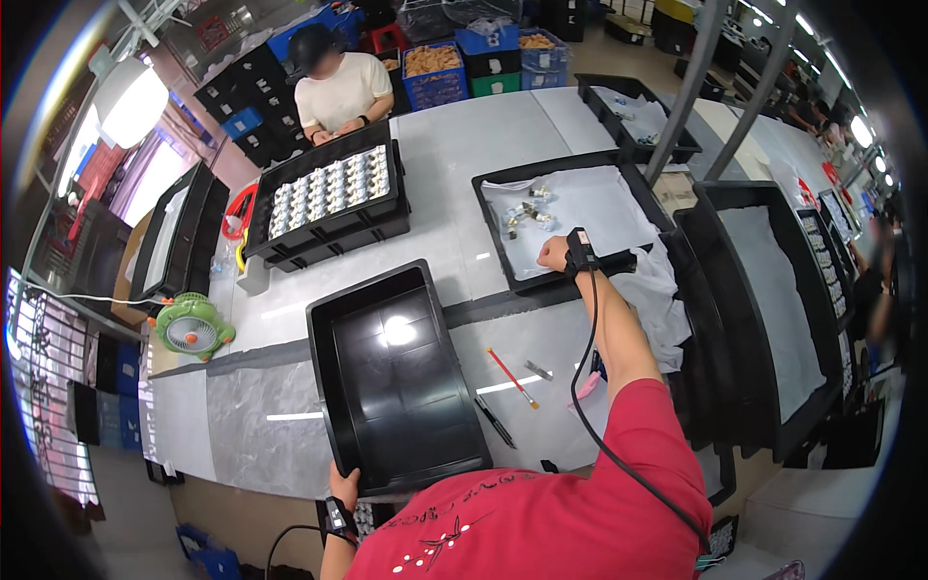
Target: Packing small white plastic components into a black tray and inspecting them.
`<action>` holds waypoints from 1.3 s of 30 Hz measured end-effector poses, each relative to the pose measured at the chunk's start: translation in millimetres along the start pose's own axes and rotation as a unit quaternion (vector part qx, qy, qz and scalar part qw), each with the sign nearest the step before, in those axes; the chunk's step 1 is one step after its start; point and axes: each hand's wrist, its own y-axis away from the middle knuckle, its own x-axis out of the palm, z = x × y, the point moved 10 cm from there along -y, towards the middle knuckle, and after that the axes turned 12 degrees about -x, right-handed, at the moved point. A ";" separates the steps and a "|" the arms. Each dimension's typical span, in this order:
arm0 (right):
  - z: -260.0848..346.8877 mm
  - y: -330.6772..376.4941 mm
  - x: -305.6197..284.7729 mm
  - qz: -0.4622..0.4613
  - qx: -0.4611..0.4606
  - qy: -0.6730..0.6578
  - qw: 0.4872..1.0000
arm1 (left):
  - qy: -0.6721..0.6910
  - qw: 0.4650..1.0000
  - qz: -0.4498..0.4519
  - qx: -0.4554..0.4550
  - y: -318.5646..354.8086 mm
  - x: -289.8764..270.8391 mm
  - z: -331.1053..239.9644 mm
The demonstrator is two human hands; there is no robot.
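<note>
One left hand point(343, 486) grips black plastic tray point(411, 416) | right hand point(554, 253), curled, load unclear, over white-lined black tray point(491, 232) | likely reaching; next: careful pinch

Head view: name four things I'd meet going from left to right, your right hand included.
Green desk fan, shiny black tray, right hand, large pale-lined black tray on the right.

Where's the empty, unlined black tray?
In the head view, the tray is left of centre, between the green fan and the red stick, with the left hand at its near left corner.
</note>
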 end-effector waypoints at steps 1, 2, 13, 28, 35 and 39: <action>-4.8 -10.2 12.7 0.004 -0.003 -0.001 1.000 | 0.002 1.000 -0.004 -0.003 0.4 1.1 -3.8; -8.9 -19.2 30.1 0.036 -0.011 0.006 0.999 | 0.002 1.000 -0.007 -0.007 -2.2 0.7 -2.5; -43.4 -72.6 87.4 0.099 0.067 0.031 0.992 | 0.032 0.999 0.002 0.005 -14.4 13.6 -11.0; -36.9 -59.7 47.0 0.086 0.049 0.160 0.982 | 0.029 0.998 -0.008 -0.048 -11.4 11.0 4.1; -89.4 -55.9 17.6 -0.099 0.083 -0.256 0.958 | 0.064 0.997 0.000 -0.042 -16.3 10.0 8.8; -67.9 -59.6 30.9 -0.040 0.009 -0.180 0.983 | 0.057 0.997 -0.009 -0.045 -16.9 9.9 -0.5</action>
